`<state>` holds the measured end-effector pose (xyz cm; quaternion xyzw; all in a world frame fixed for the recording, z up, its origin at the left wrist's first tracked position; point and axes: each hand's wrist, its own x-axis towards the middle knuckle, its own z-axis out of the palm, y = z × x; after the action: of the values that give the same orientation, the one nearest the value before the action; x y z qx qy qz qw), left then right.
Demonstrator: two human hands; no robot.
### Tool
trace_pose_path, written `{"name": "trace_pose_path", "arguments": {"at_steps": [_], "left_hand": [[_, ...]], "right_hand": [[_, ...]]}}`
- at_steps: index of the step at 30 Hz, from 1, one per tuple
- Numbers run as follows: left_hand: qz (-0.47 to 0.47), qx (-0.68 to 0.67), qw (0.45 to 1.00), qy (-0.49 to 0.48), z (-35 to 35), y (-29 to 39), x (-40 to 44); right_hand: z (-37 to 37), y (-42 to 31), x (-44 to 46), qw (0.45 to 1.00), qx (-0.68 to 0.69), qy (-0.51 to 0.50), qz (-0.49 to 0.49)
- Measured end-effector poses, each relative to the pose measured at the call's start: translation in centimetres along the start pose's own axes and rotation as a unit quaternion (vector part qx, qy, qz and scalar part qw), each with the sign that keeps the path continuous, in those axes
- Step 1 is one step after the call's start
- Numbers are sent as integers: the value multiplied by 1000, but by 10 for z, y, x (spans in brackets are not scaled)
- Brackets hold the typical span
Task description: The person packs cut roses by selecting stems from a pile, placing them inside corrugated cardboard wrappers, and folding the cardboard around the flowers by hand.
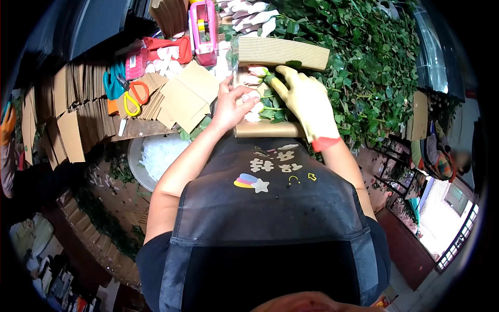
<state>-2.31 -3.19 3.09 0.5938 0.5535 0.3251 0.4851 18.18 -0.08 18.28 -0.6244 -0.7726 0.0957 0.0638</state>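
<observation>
Corrugated cardboard lies before me, with its near folded edge against my apron. Several roses rest on it, heads to the left and leafy stems to the right. Among them are a pink rose and a white rose. My left hand, bare, is at the flower heads with its fingers apart, the thumb near the pale blooms. A cream glove with a red cuff covers my right hand. Its thumb and fingers close over the stem just behind the pink rose; the palm side is hidden.
Green foliage is heaped at right. To the left lie cardboard sheets, scissors and a pink tape dispenser. Wrapped bundles sit at the back. A tub of white pieces stands below the table edge. Another person's gloved hand shows far left.
</observation>
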Motion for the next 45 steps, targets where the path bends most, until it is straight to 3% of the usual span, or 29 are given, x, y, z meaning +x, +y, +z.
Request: {"name": "trace_pose_path", "arguments": {"at_steps": [3,7,11,14,22,26,29,34,38,40,42,45], "left_hand": [[2,14,1000,-6,1,2,3],[23,13,1000,10,2,0,1],[30,1,1000,0,4,-1,2],[32,18,999,-13,0,3,4],[15,1,999,-30,-4,4,7],[1,9,999,-37,-6,6,11],[-61,-86,994,-20,0,9,20],[27,30,996,73,10,2,25],[31,32,996,76,10,2,23],[25,15,997,70,9,-2,26],[20,-32,997,74,12,-5,28],[9,-92,993,72,14,5,24]], "right_hand": [[19,15,16,996,-65,-29,-60],[-15,0,6,999,10,-30,-35],[19,14,-7,987,30,-31,-157],[38,20,0,991,-23,-21,-134],[34,4,28,958,-130,-202,-159],[41,6,31,949,-159,-220,-162],[39,1,27,953,-162,-207,-153],[33,8,8,978,-90,-148,-119],[35,9,14,996,-34,8,-77],[38,11,23,991,-63,-38,-112],[51,8,29,992,-48,-1,-118],[51,9,29,993,-53,-29,-104]]}}
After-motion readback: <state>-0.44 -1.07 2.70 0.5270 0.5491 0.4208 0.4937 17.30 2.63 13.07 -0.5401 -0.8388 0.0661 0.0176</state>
